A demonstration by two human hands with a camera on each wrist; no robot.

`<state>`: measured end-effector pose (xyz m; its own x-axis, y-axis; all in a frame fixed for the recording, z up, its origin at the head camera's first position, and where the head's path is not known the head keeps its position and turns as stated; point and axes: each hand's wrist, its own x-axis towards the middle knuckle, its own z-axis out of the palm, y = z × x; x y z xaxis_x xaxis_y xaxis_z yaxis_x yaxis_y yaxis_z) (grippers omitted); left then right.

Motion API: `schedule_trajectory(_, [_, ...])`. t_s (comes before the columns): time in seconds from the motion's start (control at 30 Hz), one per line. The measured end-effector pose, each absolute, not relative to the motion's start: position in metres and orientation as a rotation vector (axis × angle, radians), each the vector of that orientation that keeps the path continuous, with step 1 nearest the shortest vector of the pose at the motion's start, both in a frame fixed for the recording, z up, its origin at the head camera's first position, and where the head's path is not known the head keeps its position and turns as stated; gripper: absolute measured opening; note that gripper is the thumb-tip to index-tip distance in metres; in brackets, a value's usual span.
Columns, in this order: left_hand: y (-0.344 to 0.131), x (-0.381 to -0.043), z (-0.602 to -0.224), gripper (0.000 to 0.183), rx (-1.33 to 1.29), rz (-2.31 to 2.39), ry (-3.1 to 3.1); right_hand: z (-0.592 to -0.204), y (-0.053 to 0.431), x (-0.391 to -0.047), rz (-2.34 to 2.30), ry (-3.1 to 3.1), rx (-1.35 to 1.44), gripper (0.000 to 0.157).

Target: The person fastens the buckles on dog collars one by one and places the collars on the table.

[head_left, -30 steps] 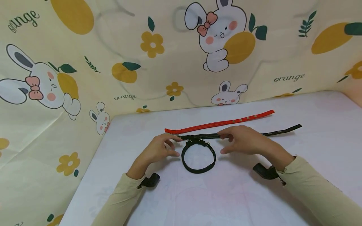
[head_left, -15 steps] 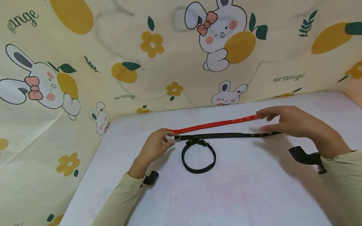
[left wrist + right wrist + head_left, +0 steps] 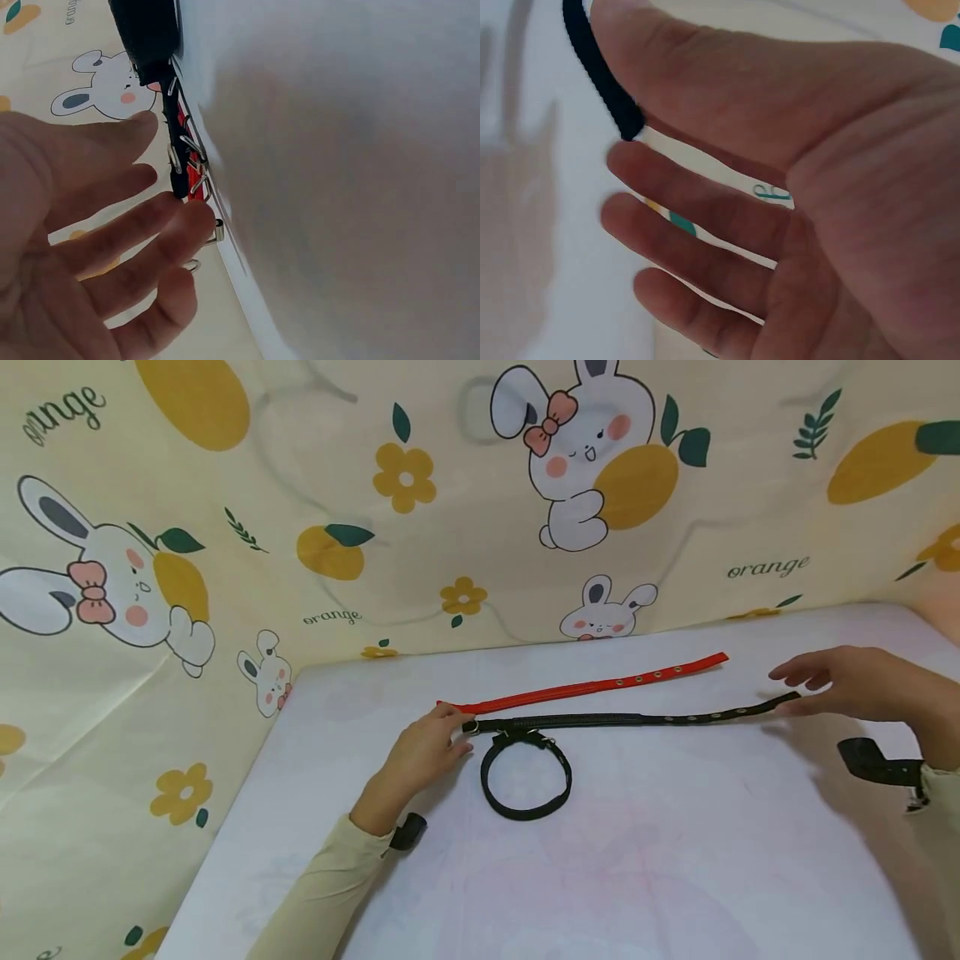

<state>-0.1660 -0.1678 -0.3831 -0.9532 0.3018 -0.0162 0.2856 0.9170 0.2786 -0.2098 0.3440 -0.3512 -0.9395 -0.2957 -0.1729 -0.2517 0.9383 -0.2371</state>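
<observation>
Two buckle collars lie stretched side by side on the white table: a red collar (image 3: pixel 555 694) behind and a black collar (image 3: pixel 592 721) in front, each with eyelets toward its right end. A second black collar, fastened into a ring (image 3: pixel 527 814), lies before them. My left hand (image 3: pixel 417 760) is at the buckle ends, fingertips right by the red one's end. In the left wrist view its fingers are spread and loosely bent beside metal buckles (image 3: pixel 196 154). My right hand (image 3: pixel 873 687) hovers at the straight black collar's tip (image 3: pixel 622 112), thumb and fingers apart.
A cream cloth (image 3: pixel 450 527) printed with rabbits and oranges hangs behind and to the left of the table (image 3: pixel 600 885). Black wrist cameras (image 3: pixel 408 832) sit at both cuffs.
My right hand has travelled right, from the middle of the straight black collar past the red collar's tip to the black one's end. My left hand has shifted slightly at the buckle ends.
</observation>
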Motion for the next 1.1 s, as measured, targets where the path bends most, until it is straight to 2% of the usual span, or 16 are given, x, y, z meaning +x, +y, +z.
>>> schedule_trajectory(0.2, [-0.169, -0.164, -0.385, 0.041, 0.483, 0.428, 3.056, -0.358, 0.340, -0.212, -0.378, 2.845, -0.446, 0.039])
schedule_trajectory(0.43, [-0.171, -0.167, -0.390, 0.039, 0.493, 0.414, 3.059, -0.360, 0.337, -0.214, -0.347, 2.818, -0.438, 0.037])
schedule_trajectory(0.63, [-0.170, -0.169, -0.389, 0.042, 0.414, 0.424, 3.041, -0.358, 0.332, -0.213, -0.357, 2.809, -0.480, 0.027])
schedule_trajectory(0.87, [-0.170, -0.168, -0.389, 0.028, 0.270, 0.408, 3.069, -0.356, 0.319, -0.212, -0.343, 2.803, -0.521, 0.022])
schedule_trajectory(1.1, [-0.171, -0.169, -0.388, 0.020, 0.262, 0.397, 3.108, -0.361, 0.315, -0.215, -0.361, 2.809, -0.514, 0.024])
